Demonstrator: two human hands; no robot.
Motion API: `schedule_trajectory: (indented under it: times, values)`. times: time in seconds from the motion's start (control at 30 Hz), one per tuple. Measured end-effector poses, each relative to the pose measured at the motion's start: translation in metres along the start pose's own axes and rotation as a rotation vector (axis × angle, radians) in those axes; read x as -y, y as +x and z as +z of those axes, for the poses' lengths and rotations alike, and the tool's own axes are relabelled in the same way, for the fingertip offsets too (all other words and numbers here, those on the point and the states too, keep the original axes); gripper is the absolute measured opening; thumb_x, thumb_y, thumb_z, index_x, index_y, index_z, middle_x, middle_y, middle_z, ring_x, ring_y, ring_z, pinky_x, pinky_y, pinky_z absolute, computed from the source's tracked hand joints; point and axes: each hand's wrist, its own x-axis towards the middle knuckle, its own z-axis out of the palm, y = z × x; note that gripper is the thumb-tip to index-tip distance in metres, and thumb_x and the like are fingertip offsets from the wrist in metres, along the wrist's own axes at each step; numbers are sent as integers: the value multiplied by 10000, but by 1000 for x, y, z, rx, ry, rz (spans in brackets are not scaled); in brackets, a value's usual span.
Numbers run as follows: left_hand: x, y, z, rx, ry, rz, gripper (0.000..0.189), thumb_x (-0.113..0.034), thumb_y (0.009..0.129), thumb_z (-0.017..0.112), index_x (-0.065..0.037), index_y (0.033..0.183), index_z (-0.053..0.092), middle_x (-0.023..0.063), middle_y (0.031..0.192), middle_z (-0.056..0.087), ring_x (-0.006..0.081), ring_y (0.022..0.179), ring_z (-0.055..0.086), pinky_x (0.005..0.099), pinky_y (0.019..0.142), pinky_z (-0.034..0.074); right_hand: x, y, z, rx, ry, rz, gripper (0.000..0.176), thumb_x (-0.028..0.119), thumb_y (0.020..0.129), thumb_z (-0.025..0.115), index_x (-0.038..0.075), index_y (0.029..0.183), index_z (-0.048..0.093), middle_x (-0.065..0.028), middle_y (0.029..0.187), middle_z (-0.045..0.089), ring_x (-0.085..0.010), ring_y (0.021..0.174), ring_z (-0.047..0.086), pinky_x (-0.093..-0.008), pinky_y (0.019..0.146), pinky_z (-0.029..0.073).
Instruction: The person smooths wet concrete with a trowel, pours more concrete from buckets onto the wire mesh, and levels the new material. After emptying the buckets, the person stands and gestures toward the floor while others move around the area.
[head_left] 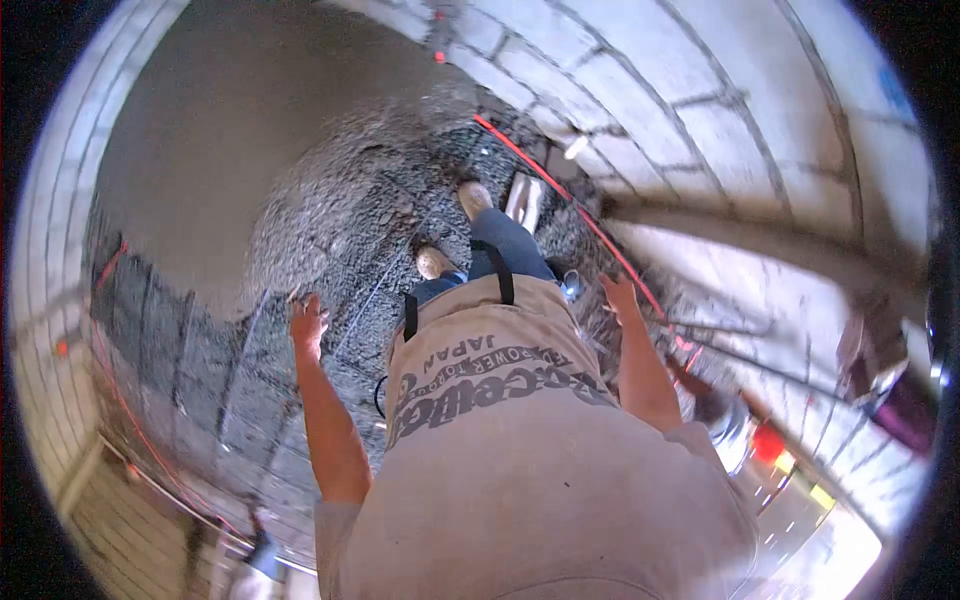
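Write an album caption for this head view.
Person stands on gravel beside smooth concrete, left hand and right hand open, empty, block walls around.

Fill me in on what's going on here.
A person in a beige printed shirt stands on gravel spread over steel mesh, between block walls. The left hand and right hand are both spread open out to the sides, holding nothing. A red string line runs past the right hand and the shoes. Smooth grey concrete lies beyond the gravel.
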Motion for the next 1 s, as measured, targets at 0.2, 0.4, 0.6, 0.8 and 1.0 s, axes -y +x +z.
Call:
schedule_trajectory:
  times: [0.2,0.4,0.6,0.8,1.0]
  values:
    - [61,-71,13,-288,-161,-139,371,-391,847,630,-88,1045,549,48,869,599,171,688,607,280,529,447,108,104,14,287,-209,-81,477,352,815,680,80,1180,538,-88,991,622,-211,741,618,-407,631,516]
    - [147,-155,89,-400,-357,-370,345,-398,823,617,-92,980,587,-4,761,598,105,575,580,262,431,408,278,139,50,513,-308,-421,329,355,864,625,124,1096,591,-29,934,607,-157,781,614,-290,605,475]
    - [176,-215,196,-639,-668,-453,363,-402,842,608,-72,992,607,12,759,592,117,587,594,269,442,424,372,154,111,656,-587,-556,311,328,861,629,102,1073,592,-20,900,615,-147,736,603,-302,560,468]
    - [184,-272,278,-749,-773,-535,417,-434,846,599,-60,1030,603,28,796,614,145,652,619,295,496,461,407,152,182,818,-905,-607,355,366,870,598,121,1127,571,-10,952,596,-167,762,596,-312,631,466]
    - [222,-288,347,-800,-953,-683,471,-458,830,596,-54,1070,579,55,902,622,179,692,641,347,537,498,418,106,224,904,-1003,-776,365,396,868,593,129,1116,563,1,962,586,-146,780,590,-317,632,464]
